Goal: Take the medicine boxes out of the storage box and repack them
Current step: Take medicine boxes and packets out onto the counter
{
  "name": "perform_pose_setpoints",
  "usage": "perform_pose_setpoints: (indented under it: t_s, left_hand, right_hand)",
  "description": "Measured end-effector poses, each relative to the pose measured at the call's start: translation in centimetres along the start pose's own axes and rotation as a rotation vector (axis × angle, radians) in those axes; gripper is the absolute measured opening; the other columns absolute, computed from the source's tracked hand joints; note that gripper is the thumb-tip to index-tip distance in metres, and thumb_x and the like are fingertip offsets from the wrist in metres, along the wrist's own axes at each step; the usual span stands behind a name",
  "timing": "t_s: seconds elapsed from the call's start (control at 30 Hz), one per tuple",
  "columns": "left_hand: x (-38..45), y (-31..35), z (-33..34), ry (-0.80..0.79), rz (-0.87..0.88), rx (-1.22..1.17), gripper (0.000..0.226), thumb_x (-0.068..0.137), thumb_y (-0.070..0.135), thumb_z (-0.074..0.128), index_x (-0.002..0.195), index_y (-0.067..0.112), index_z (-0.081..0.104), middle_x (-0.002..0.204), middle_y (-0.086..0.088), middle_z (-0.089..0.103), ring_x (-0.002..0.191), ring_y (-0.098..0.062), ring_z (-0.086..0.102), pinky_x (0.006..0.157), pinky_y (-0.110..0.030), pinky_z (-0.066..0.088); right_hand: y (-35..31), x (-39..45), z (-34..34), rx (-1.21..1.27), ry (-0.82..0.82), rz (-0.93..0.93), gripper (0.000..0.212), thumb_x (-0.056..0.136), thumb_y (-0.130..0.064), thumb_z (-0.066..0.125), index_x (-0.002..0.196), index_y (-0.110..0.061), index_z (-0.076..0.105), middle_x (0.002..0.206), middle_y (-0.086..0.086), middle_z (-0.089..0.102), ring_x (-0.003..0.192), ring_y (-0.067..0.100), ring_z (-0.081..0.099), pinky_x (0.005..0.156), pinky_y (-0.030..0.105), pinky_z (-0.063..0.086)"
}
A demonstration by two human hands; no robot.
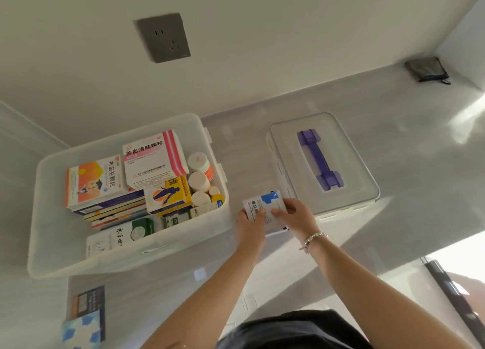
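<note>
A translucent storage box (52, 238) stands open at the left, filled with several medicine boxes, among them a pink-and-white one (149, 159) and an orange-and-white one (91, 180), plus small white bottles (199, 182). Just right of the box, both hands hold a white-and-blue medicine box (265, 204) over the counter. My left hand (250, 224) grips its near left edge. My right hand (295, 213) grips its right side; a bead bracelet is on that wrist.
The box's lid (349, 165) with a purple handle lies on the counter at the right. A wall socket (164, 37) is above. A dark pouch (426, 69) sits in the far right corner. A tissue pack (82, 330) and a dark booklet (88, 300) lie at the lower left.
</note>
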State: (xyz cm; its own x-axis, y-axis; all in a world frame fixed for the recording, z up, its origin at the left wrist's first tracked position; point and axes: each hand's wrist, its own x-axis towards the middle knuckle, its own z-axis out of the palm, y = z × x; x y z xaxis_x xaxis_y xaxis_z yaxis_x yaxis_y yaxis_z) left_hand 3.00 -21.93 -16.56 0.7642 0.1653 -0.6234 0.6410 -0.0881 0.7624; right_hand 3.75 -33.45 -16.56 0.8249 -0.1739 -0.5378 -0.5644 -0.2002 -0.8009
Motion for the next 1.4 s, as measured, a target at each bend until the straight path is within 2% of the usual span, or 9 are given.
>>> perform_pose_setpoints:
  t_s: [0.27,0.47,0.57,0.7,0.77,0.87,1.0,1.13,1.4]
  left_hand:
    - [3.8,-1.3,0.8,0.020,-0.020,0.213,0.033,0.090,0.025,0.046,0.122,0.019,0.050,0.121,-0.005,0.057,0.107,-0.022,0.057,0.089,-0.034,0.049]
    - [3.4,-0.3,1.2,0.091,-0.023,0.120,0.026,0.092,0.019,0.049,0.117,0.011,0.047,0.121,-0.008,0.059,0.105,-0.024,0.058,0.083,-0.030,0.048]
    - [2.1,0.3,1.2,0.076,-0.005,0.169,0.049,0.092,0.030,0.049,0.135,0.010,0.034,0.131,-0.007,0.049,0.116,-0.024,0.053,0.097,-0.036,0.046]
    - [-0.9,1.7,0.6,0.014,0.163,0.223,0.044,0.093,0.033,0.043,0.133,0.017,0.036,0.135,-0.002,0.041,0.121,-0.020,0.046,0.103,-0.038,0.040]
    - [-2.8,2.7,-0.1,-0.037,0.253,0.230,0.044,0.094,0.033,0.039,0.136,0.020,0.036,0.136,0.008,0.040,0.123,-0.009,0.042,0.105,-0.031,0.036]
    - [-6.0,5.1,-1.8,-0.041,0.374,0.139,0.029,0.096,0.027,0.040,0.123,0.025,0.049,0.117,0.009,0.057,0.106,-0.003,0.056,0.089,-0.018,0.043]
    - [-9.0,8.3,-4.4,-0.020,0.576,0.065,0.020,0.095,0.015,0.042,0.099,0.026,0.059,0.099,0.008,0.067,0.090,-0.006,0.065,0.084,-0.027,0.053]
    - [-10.7,10.5,-7.3,-0.010,0.705,0.007,0.024,0.095,0.011,0.042,0.095,0.026,0.060,0.093,0.004,0.069,0.084,-0.008,0.068,0.078,-0.028,0.055]
    - [-7.5,10.3,-14.0,0.250,0.618,0.056,0.014,0.093,0.022,0.045,0.098,0.025,0.058,0.098,0.007,0.066,0.090,-0.013,0.064,0.080,-0.035,0.053]
  right_hand:
    - [0.0,3.6,0.4,-0.369,-0.065,-0.089,0.007,0.082,-0.023,0.059,0.077,-0.028,0.059,0.080,0.003,0.064,0.059,0.009,0.054,0.049,0.016,0.034]
    - [-0.5,3.2,0.3,-0.396,-0.048,-0.118,0.012,0.084,-0.025,0.058,0.093,-0.019,0.064,0.084,0.005,0.070,0.074,0.021,0.065,0.056,0.024,0.047]
    - [-0.3,3.0,-0.1,-0.393,-0.032,-0.130,0.022,0.084,-0.029,0.058,0.103,-0.020,0.063,0.094,-0.001,0.071,0.082,0.017,0.066,0.054,0.016,0.043]
    - [-1.5,1.4,-1.1,-0.250,-0.003,-0.176,0.043,0.084,-0.033,0.062,0.124,-0.018,0.057,0.118,-0.006,0.063,0.109,0.011,0.059,0.087,0.020,0.046]
    - [-3.0,0.0,-1.5,-0.161,-0.006,-0.240,0.038,0.084,-0.029,0.063,0.120,-0.016,0.059,0.111,-0.005,0.066,0.104,0.008,0.061,0.088,0.018,0.046]
    - [-5.6,-2.5,-1.6,-0.046,-0.030,-0.339,0.026,0.084,-0.024,0.064,0.110,-0.021,0.064,0.093,-0.014,0.068,0.085,-0.008,0.063,0.078,0.009,0.049]
    - [-9.2,-5.8,-1.1,0.085,-0.071,-0.468,0.020,0.085,-0.020,0.063,0.098,-0.035,0.064,0.091,-0.010,0.070,0.085,0.001,0.067,0.076,0.015,0.051]
    - [-12.4,-8.7,0.2,0.100,-0.105,-0.609,0.020,0.085,-0.021,0.062,0.101,-0.032,0.065,0.091,-0.008,0.071,0.087,0.002,0.067,0.079,0.017,0.053]
    - [-14.3,-9.4,5.5,0.022,-0.165,-0.624,0.022,0.086,-0.022,0.061,0.106,-0.029,0.065,0.096,-0.008,0.071,0.081,-0.003,0.063,0.075,0.014,0.049]
